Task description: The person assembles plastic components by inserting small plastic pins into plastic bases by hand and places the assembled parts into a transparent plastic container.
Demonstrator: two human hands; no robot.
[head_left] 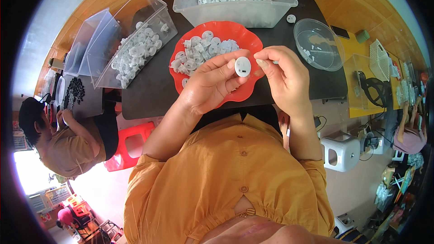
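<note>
My left hand (211, 80) is closed on a white round plastic part (242, 66), gripping it by the edge between thumb and fingers. The part's flat face is turned up and shows a small dark rectangular slot. Close beside it on the right, my right hand (285, 74) has its thumb and forefinger pinched together; whatever lies between the tips is too small to make out. Under both hands is a red scalloped plate (247, 91), holding a heap of white plastic parts (199, 50) and a pile of small, paler translucent pieces (229, 46).
Behind the plate stands a large translucent bin (235, 14) of white parts. A tilted transparent box (165, 16) with similar parts is at the left. On the right are a round transparent dish (335, 58) with tiny white pieces and a loose white part (291, 18). A co-worker (68, 138) sits left.
</note>
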